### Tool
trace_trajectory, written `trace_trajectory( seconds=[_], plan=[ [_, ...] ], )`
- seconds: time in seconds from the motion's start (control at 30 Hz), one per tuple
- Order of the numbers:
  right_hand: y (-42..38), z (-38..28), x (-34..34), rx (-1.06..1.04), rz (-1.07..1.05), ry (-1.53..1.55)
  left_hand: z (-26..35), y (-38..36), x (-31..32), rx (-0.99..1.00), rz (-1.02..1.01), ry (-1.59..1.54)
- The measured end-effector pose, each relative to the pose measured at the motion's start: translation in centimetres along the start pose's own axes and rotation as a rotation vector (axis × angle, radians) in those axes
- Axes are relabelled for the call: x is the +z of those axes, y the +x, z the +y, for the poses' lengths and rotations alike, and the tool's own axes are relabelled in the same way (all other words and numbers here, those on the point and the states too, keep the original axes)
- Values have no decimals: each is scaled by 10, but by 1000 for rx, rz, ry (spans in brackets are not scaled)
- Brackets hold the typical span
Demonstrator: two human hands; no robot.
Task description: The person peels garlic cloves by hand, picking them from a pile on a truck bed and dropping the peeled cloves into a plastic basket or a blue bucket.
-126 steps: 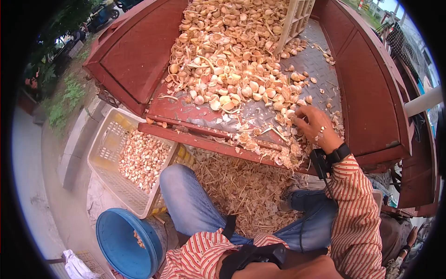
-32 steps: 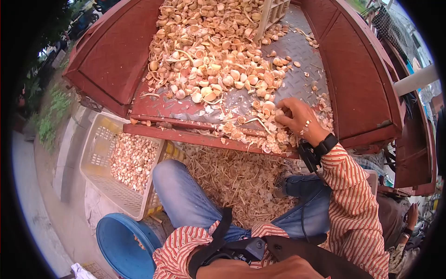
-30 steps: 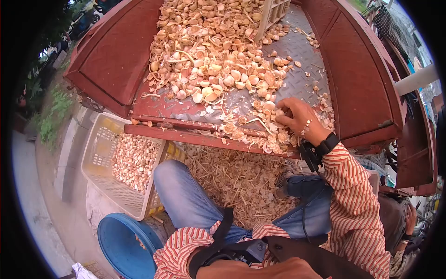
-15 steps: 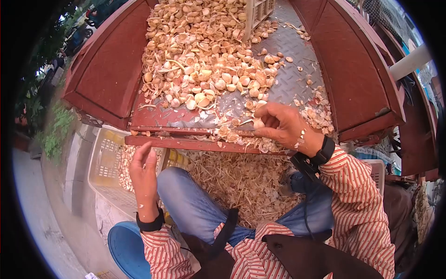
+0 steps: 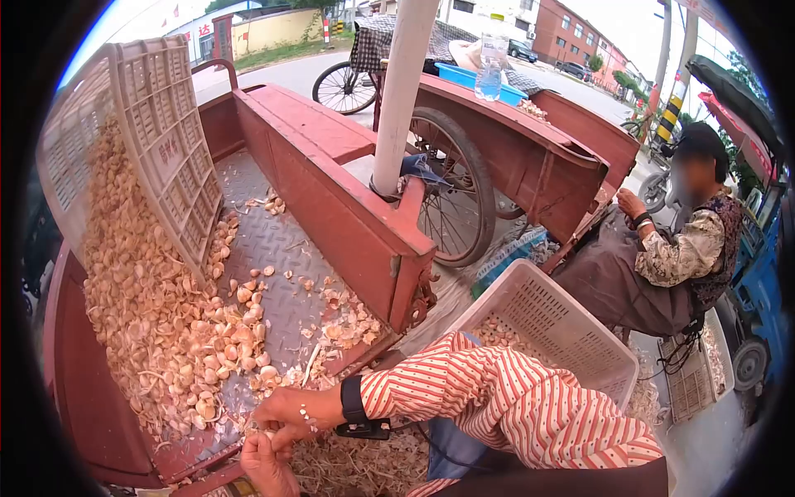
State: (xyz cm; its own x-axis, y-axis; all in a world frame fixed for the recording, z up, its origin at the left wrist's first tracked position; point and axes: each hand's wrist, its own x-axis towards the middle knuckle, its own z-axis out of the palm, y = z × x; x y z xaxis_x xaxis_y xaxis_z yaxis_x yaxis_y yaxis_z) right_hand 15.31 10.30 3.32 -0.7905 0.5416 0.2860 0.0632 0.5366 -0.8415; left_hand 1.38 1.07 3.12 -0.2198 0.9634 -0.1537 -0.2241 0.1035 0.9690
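My right hand (image 5: 290,414) is at the front edge of the metal cart bed (image 5: 281,248), its fingers curled together beside the garlic pile (image 5: 157,331). Just below it, my left hand (image 5: 267,468) is close by or touching, with its fingers bent and pinched. Whatever lies between the fingertips of either hand is hidden or too small to name. Garlic cloves and loose skins surround the fingers. Bits of skin stick to the back of my right hand.
A plastic crate (image 5: 166,141) leans over the pile. Another crate (image 5: 555,323) with cloves stands at my right. Beyond it a person (image 5: 696,240) sits near a second red cart (image 5: 513,149). A pole (image 5: 406,91) rises beside the cart wall.
The view has swung to the right, showing the street and the seated person. My left hand has come up from the left to meet my right hand, which no longer shows the clove it held.
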Motion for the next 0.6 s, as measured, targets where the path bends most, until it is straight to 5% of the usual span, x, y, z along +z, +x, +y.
trace_trajectory(
  seconds=[0.1,0.27,0.6],
  plan=[
    [-4,-4,-7,-74,33,62,-26,2,-4,113,-12,-256],
    [-4,-1,-9,207,-97,176,-23,-3,6,101,4,-253],
    [-4,6,-4,347,-93,604,-30,-6,-10,77,2,-221]
  ],
)
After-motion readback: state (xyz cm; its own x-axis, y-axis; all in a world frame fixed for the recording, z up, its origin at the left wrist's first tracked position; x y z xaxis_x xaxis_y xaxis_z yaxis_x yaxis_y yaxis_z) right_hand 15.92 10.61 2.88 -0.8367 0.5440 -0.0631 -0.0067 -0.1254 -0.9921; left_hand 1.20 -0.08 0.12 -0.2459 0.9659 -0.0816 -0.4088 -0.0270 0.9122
